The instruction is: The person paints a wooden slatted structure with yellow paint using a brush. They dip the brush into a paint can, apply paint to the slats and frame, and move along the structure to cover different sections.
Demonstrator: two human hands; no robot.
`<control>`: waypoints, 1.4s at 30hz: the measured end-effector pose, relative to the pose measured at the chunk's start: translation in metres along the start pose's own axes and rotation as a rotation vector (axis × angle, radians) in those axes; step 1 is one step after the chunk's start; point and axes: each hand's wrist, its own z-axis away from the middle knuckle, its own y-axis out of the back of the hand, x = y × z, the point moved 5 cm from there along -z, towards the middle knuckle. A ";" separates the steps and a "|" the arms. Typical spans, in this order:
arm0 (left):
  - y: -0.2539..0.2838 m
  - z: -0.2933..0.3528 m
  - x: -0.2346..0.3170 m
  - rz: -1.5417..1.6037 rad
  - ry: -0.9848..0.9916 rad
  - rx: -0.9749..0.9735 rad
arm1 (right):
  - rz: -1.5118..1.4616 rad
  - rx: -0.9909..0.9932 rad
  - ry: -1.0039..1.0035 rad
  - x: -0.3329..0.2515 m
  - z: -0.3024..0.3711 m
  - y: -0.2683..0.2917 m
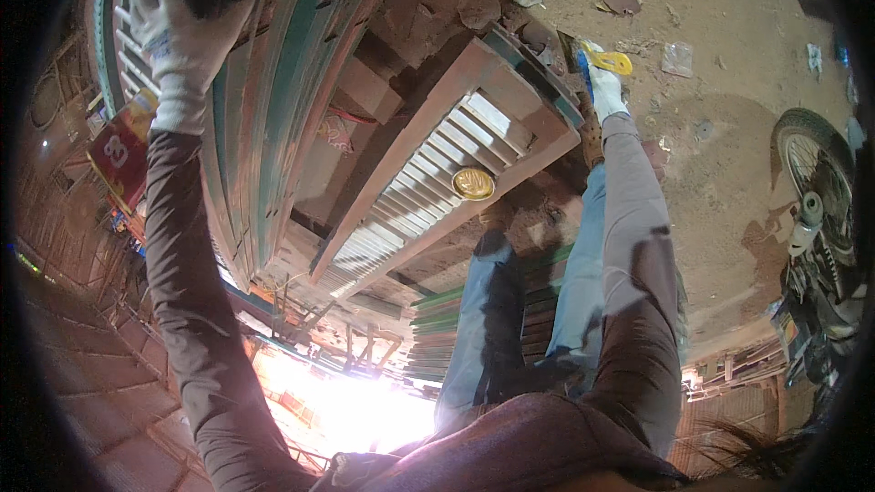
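- A red printed bag (123,150) hangs beside the left forearm.
- The left hand (196,23), in a dark-palmed white glove, is at the slatted stack's upper end, thumb apart from the fingers; whether they clamp anything cannot be told.
- A stack of brown and green wooden frames (283,109) leans right of it.
- A louvered wooden panel (415,199) slants between the hands, a round gold lid (473,184) on its edge.
- The right hand (607,89), gloved white and blue, closes on a yellow handle (614,62) just beside the panel's far corner.
- A spoked motorcycle wheel (809,207) stands far right.
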 end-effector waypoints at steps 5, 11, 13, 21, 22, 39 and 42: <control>0.000 -0.001 -0.003 -0.040 -0.094 0.014 | 0.570 -0.108 0.040 0.009 -0.037 -0.037; -0.001 0.002 0.006 -0.054 -0.119 -0.045 | 0.781 -0.127 -0.058 0.045 -0.043 -0.070; 0.001 0.002 0.005 -0.067 -0.100 -0.056 | 0.668 -0.137 -0.120 0.043 -0.039 -0.056; -0.001 -0.001 -0.001 -0.025 -0.083 0.011 | 0.023 -0.307 -0.488 0.006 -0.007 0.037; -0.001 -0.002 0.000 -0.020 -0.079 0.020 | -0.106 -0.221 -0.496 -0.005 0.008 0.049; 0.001 -0.002 0.002 -0.061 -0.050 0.068 | 1.126 -0.051 0.322 -0.086 0.159 -0.076; 0.003 -0.002 0.002 -0.085 -0.032 0.076 | 1.219 -0.087 0.244 -0.086 0.169 -0.080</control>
